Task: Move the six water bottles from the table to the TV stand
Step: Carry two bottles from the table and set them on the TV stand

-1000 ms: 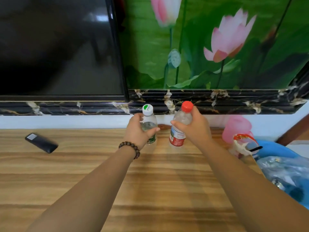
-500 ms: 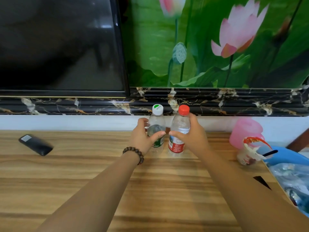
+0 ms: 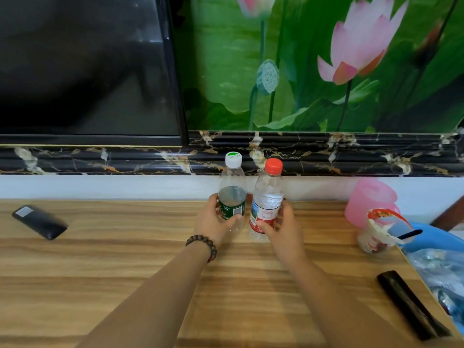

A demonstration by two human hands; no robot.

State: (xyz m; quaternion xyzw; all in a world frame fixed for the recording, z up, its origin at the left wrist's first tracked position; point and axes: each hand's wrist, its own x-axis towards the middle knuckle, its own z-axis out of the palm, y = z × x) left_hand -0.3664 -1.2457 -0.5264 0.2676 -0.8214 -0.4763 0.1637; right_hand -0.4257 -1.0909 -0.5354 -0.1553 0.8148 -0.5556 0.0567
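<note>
Two water bottles stand upright side by side on the wooden TV stand (image 3: pixel 125 267), close to its back edge. The left one is a green-labelled bottle (image 3: pixel 232 194) with a white cap. My left hand (image 3: pixel 213 222), with a bead bracelet at the wrist, wraps its lower part. The right one is a red-labelled bottle (image 3: pixel 266 202) with a red cap. My right hand (image 3: pixel 283 227) cups its lower part, thumb in front and fingers behind. Both bottle bases rest on the wood. No other bottles are in view.
A black remote (image 3: pixel 40 221) lies at the left. A pink cup (image 3: pixel 369 200) and a food cup (image 3: pixel 376 232) stand at the right, beside a blue bag (image 3: pixel 437 252). A dark flat object (image 3: pixel 411 305) lies near the right edge. The TV screen (image 3: pixel 88 66) hangs behind.
Both bottles have come down and now stand on the wood, closer together. My hands have slid lower on them, and the right hand's grip looks looser.
</note>
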